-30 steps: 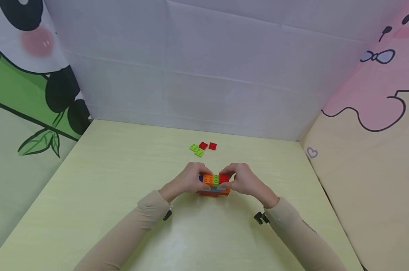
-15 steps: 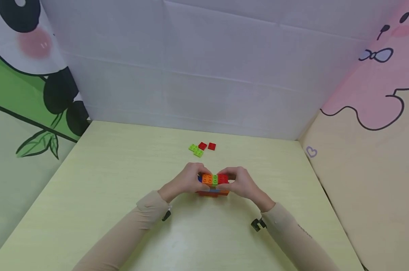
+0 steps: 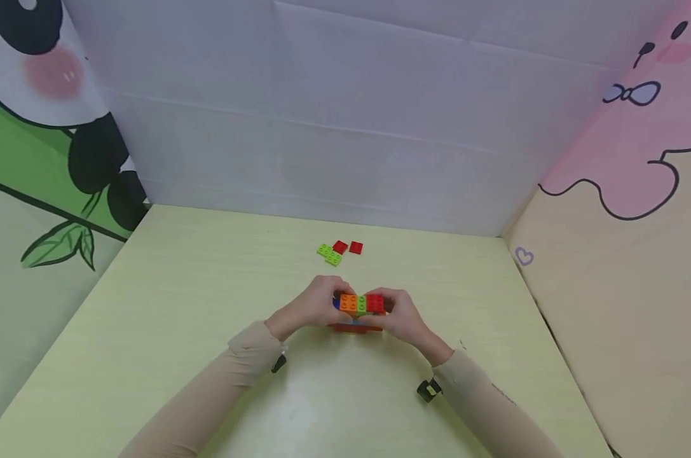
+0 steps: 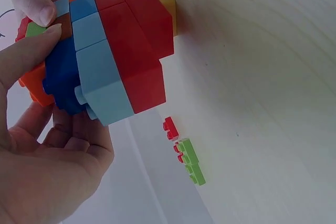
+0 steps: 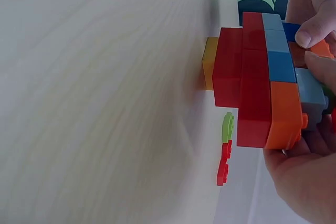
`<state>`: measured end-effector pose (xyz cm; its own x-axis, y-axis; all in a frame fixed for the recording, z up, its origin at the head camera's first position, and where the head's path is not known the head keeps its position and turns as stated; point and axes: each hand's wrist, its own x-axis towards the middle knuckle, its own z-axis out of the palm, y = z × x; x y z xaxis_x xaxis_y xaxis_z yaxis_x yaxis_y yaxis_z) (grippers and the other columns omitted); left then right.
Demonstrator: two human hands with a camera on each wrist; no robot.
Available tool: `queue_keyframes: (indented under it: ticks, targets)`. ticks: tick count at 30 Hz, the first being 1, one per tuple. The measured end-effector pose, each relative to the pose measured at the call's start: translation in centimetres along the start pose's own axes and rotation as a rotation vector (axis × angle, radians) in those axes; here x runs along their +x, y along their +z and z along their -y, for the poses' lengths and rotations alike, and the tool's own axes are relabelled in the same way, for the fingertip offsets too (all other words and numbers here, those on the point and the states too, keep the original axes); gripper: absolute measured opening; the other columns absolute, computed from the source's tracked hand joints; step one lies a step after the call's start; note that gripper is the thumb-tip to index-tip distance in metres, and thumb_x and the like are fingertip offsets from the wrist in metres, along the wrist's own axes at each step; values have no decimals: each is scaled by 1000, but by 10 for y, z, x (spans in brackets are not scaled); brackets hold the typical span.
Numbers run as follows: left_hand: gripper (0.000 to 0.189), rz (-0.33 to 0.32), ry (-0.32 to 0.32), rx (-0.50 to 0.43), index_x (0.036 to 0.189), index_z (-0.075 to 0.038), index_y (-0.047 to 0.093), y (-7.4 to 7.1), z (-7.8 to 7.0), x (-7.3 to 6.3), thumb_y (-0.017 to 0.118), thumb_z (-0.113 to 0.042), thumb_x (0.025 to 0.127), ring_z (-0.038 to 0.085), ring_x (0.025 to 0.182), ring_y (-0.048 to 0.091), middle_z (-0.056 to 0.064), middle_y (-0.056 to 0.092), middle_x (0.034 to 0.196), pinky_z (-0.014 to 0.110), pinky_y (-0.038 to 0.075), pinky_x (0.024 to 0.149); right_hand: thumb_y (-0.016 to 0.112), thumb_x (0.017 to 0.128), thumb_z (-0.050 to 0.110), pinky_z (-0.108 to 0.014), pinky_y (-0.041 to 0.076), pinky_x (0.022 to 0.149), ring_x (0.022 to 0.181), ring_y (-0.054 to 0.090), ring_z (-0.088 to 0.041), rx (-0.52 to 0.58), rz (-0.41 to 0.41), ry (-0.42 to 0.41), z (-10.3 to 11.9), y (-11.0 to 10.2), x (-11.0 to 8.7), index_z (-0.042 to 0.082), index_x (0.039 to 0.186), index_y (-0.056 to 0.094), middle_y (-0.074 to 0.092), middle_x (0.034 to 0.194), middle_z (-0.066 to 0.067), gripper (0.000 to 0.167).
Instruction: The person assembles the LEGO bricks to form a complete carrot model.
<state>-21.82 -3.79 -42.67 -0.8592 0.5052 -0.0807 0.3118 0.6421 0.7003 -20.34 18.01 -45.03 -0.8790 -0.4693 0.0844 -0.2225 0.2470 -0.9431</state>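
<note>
A toy brick stack (image 3: 361, 305) stands on the table between both hands. Orange, green and red studded bricks form its top row in the head view. The left wrist view shows lower layers of dark blue, light blue and red bricks (image 4: 131, 51) narrowing to a yellow brick (image 4: 167, 6) at the base. My left hand (image 3: 311, 304) grips the upper left end, thumb on the near side and fingers behind. My right hand (image 3: 405, 318) grips the upper right end likewise, around the red top brick (image 3: 375, 303). In the right wrist view, the two thumbs nearly meet over a brown brick (image 5: 298, 53).
Behind the stack lie lime green bricks (image 3: 333, 258) and two flat red bricks (image 3: 355, 247). A pale back wall (image 3: 299, 159) rises at the table's far edge, with printed side walls left and right. Small black devices (image 3: 429, 389) hang at both cuffs.
My right hand and forearm have shifted slightly nearer and to the left, its grip still at the stack's right end. My left hand has stayed nearly in place.
</note>
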Motion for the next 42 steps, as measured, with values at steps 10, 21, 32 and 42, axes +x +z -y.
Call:
queue_keyframes:
  ticks: [10, 21, 32, 42]
  targets:
    - [34, -18, 2, -16, 106, -16, 69, -1, 5, -4, 82, -25, 75, 15, 88, 52, -9, 59, 93, 32, 44, 78, 77, 80, 6, -31, 51, 79, 89, 61, -18, -28, 10, 11, 24, 0, -5, 2, 109, 66, 65, 102, -3, 32]
    - [32, -42, 32, 16, 100, -16, 70, 0, 7, -3, 83, -29, 74, 13, 83, 52, -11, 60, 88, 31, 44, 76, 79, 78, 6, -31, 51, 79, 88, 62, -19, -29, 5, 54, 11, -2, 0, 4, 108, 67, 66, 101, -3, 32]
    - [46, -70, 64, -30, 100, -17, 71, -7, 7, -3, 81, -50, 69, 15, 84, 57, -12, 63, 89, 29, 48, 72, 82, 76, 15, -34, 52, 77, 89, 62, -20, -34, -14, 70, -10, -1, 3, 13, 106, 69, 66, 100, 1, 32]
    - [67, -270, -23, 38, 102, -12, 73, -23, 29, 33, 56, -72, 79, 13, 84, 57, 0, 68, 96, 33, 48, 74, 80, 78, 10, -31, 52, 77, 90, 62, -19, -51, 8, 106, -9, -1, 5, 8, 110, 67, 67, 102, -1, 35]
